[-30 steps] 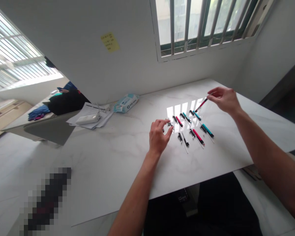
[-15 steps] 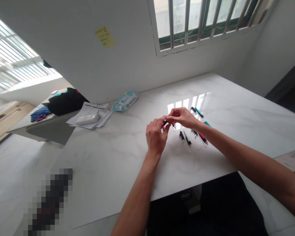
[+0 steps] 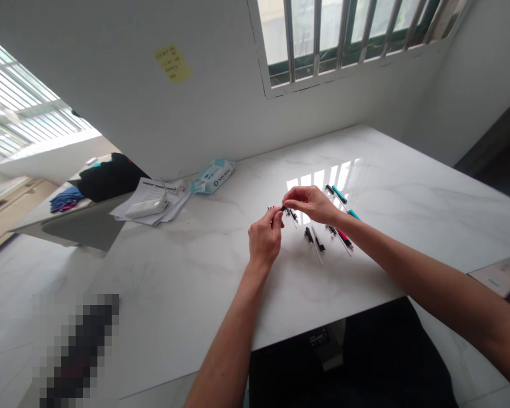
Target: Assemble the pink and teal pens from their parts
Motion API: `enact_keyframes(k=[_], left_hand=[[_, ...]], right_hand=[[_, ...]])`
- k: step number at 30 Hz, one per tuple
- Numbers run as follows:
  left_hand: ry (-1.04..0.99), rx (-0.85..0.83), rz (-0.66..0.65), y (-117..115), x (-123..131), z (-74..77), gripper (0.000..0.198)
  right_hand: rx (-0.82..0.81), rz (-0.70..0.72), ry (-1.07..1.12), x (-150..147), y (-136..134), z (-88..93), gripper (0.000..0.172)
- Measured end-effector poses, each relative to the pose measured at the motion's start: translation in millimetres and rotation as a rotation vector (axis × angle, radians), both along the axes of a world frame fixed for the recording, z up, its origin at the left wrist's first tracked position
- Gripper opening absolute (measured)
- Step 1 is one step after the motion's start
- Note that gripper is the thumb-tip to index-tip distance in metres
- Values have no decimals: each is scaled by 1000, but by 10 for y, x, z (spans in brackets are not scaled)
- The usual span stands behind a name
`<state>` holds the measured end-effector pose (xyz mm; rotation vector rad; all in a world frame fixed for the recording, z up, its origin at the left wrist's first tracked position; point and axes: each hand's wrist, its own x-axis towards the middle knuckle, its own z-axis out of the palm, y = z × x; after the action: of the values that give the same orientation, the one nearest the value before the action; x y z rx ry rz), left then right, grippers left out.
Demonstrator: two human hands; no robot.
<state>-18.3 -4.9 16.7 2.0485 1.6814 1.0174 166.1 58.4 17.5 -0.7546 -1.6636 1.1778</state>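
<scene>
Above the table, my left hand [image 3: 263, 237] is closed, thumb and fingers pressed around a small pen part [image 3: 283, 208] whose black end shows. Most of that part is hidden by the fingers. From the right, my right hand [image 3: 311, 204] pinches at the same black end, fingertips almost meeting those of the left. Just behind the hands lie small black pen pieces [image 3: 293, 215]. Closer to me are black pen parts [image 3: 309, 235] and a thin white refill [image 3: 318, 253]. A red pen barrel [image 3: 345, 239] rests beneath my right forearm.
Teal pen barrels [image 3: 339, 194] lie beyond my right wrist on the white marbled table [image 3: 187, 294]. At the back left are a wipes packet [image 3: 213, 175] and papers [image 3: 176, 205] under a white device [image 3: 147, 208]. The wall carries a yellow note [image 3: 174, 63].
My left fingers have curled in more tightly around the pen part, and less of its red shows. Both hands stay together. The whole view has shifted slightly.
</scene>
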Motion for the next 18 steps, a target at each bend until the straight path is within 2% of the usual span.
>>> enact_keyframes(k=[4, 9, 14, 18], left_hand=[[-78, -21, -11, 9, -12, -1, 33], [-185, -69, -49, 19, -5, 1, 32], [-518, -244, -150, 62, 16, -4, 38], [-710, -457, -215, 74, -11, 52, 43]], right_hand=[[-50, 61, 78, -5, 18, -48, 24], [-158, 57, 204, -13, 28, -71, 31], [-185, 48, 275, -2, 14, -29, 36], [-169, 63, 306, -13, 11, -35, 38]])
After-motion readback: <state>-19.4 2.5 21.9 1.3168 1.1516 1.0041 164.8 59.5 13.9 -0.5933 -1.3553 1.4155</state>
